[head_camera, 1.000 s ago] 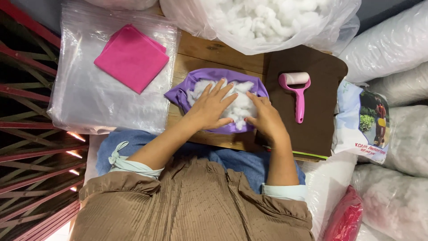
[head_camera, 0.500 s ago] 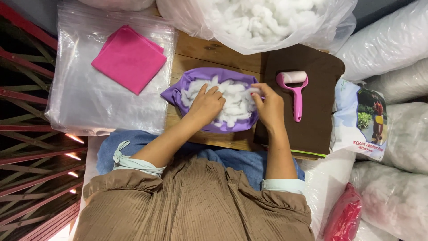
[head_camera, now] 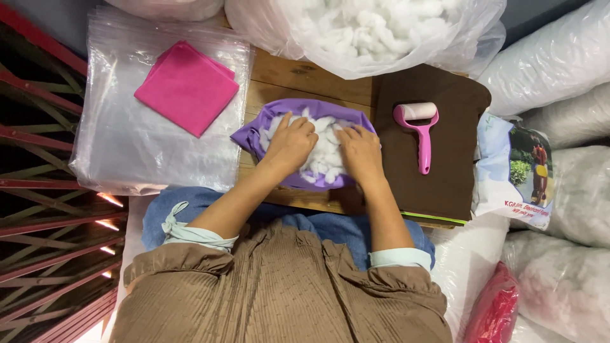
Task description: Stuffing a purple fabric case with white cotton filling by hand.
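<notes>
My hands, left (head_camera: pixel 290 145) and right (head_camera: pixel 359 152), press open-palmed on white stuffing (head_camera: pixel 325 152); tufts could spill over the purple cover (head_camera: pixel 254 136)

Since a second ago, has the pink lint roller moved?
No. The pink lint roller lies at the same spot on the brown cloth, handle toward the person.

Soft purple cloth cover (head_camera: pixel 254 134) holds fluffy white fibre stuffing (head_camera: pixel 324 152); the counter (head_camera: pixel 298 79) is bare grainy wood, the clear bags (head_camera: pixel 127 152) glossy plastic, the pink cloth (head_camera: pixel 184 86) matt.
</notes>
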